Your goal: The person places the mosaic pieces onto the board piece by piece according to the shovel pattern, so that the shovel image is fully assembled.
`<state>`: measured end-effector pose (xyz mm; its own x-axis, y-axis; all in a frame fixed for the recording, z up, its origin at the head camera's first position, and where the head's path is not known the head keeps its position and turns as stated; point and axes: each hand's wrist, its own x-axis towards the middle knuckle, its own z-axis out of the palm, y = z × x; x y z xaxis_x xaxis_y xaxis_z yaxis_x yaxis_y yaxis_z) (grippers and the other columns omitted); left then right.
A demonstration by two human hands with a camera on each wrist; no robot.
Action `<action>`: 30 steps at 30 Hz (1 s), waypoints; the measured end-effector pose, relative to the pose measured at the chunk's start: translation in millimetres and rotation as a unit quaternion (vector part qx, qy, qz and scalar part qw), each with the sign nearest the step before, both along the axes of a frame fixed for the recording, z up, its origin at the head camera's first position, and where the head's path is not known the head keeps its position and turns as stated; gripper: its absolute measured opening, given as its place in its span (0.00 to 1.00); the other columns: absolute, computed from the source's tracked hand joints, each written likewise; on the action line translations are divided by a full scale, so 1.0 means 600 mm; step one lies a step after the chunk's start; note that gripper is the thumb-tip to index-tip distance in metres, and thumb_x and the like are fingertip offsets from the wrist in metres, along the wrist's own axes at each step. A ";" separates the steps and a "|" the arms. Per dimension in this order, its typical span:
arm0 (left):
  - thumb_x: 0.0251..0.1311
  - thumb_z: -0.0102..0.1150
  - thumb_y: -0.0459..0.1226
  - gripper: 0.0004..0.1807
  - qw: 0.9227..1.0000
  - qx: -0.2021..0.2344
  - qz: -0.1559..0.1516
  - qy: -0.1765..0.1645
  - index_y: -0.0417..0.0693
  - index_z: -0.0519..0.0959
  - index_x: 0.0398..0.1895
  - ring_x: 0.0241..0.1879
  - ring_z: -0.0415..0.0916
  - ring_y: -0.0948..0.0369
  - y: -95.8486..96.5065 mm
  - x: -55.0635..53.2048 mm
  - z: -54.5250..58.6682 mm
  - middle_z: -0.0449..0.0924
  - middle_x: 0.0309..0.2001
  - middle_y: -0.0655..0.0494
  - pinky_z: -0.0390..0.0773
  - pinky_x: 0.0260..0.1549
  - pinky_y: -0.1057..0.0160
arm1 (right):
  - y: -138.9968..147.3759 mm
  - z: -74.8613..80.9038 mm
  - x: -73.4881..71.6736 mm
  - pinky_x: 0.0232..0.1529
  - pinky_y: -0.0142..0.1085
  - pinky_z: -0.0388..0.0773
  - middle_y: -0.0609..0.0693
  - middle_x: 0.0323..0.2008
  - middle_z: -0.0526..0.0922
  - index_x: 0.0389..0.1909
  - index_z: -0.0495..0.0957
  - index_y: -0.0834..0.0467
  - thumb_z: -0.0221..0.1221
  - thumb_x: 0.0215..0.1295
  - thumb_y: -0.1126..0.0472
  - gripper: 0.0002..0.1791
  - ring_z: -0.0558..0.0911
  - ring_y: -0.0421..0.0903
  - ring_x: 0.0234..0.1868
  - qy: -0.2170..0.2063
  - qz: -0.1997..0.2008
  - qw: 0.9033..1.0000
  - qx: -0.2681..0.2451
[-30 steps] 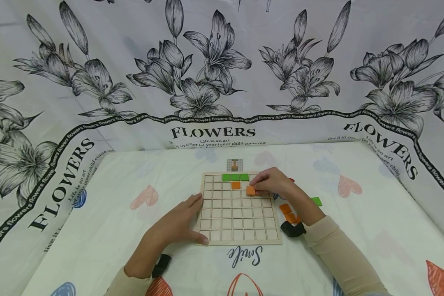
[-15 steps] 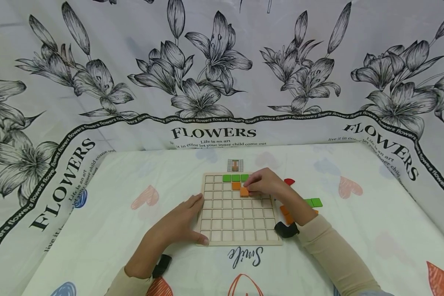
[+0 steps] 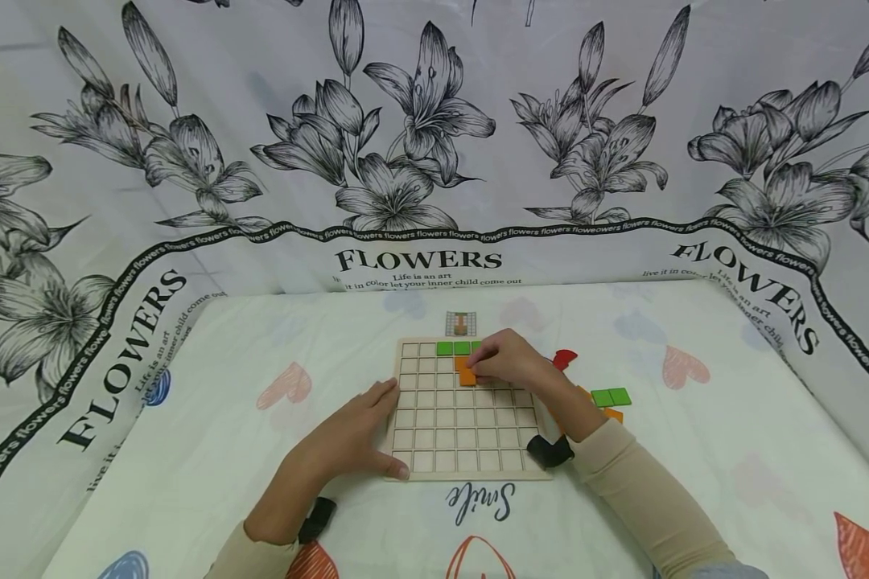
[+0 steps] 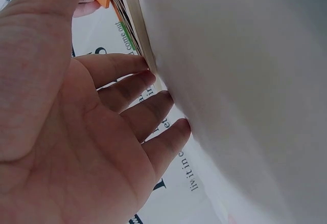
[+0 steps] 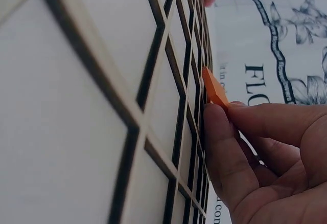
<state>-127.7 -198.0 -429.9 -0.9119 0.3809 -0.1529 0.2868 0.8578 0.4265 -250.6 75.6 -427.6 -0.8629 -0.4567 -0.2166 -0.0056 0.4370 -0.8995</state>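
Observation:
A wooden grid board (image 3: 455, 438) lies on the table in the head view. In its far row sits a short line of green square tiles (image 3: 452, 348), partly covered by my right hand (image 3: 510, 359). An orange square tile (image 5: 215, 88) is pinched between that hand's thumb and finger, tilted over the board in the right wrist view. Just beyond it, another orange tile (image 3: 459, 363) lies in the second row. My left hand (image 3: 351, 430) rests at the board's left side with fingers extended; its fingertips (image 4: 163, 97) touch the board's edge and the table.
A small card with a printed grid picture (image 3: 460, 323) lies beyond the board. To the right are a red piece (image 3: 565, 359), loose green tiles (image 3: 611, 397) and an orange tile (image 3: 614, 415), some behind my right forearm. Black wrist devices (image 3: 550, 452) sit on both wrists.
My right hand has moved left across the board with the orange tile, to just below the orange tile in the second row. My left hand has stayed put.

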 end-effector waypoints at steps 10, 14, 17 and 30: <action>0.35 0.78 0.63 0.69 1.000 -0.001 0.000 -0.001 0.39 0.56 0.78 0.76 0.49 0.46 0.001 -0.001 0.001 0.52 0.78 0.47 0.58 0.70 0.47 | -0.009 -0.003 0.001 0.38 0.38 0.84 0.52 0.35 0.86 0.35 0.87 0.63 0.65 0.64 0.69 0.03 0.86 0.47 0.32 0.014 0.002 1.000 0.015; 0.34 0.78 0.63 0.69 1.000 -0.004 0.000 -0.001 0.39 0.56 0.78 0.76 0.49 0.46 0.001 -0.002 0.001 0.52 0.78 0.47 0.59 0.70 0.47 | -0.012 -0.002 0.002 0.37 0.38 0.84 0.50 0.33 0.86 0.35 0.88 0.61 0.65 0.65 0.68 0.03 0.86 0.46 0.32 0.024 0.008 0.999 0.026; 0.34 0.78 0.63 0.69 1.000 -0.004 -0.001 -0.002 0.39 0.56 0.78 0.76 0.49 0.46 0.001 -0.002 0.001 0.52 0.78 0.47 0.59 0.70 0.47 | -0.012 -0.002 0.003 0.36 0.38 0.84 0.50 0.32 0.86 0.35 0.88 0.61 0.65 0.65 0.69 0.03 0.85 0.46 0.31 0.025 0.009 0.999 0.028; 0.36 0.79 0.62 0.68 1.000 -0.004 -0.005 0.001 0.38 0.56 0.78 0.76 0.49 0.46 0.000 -0.003 -0.001 0.52 0.78 0.46 0.59 0.70 0.47 | -0.011 0.000 0.005 0.37 0.37 0.81 0.48 0.31 0.86 0.33 0.88 0.60 0.66 0.63 0.68 0.03 0.84 0.45 0.31 0.047 0.009 0.998 0.045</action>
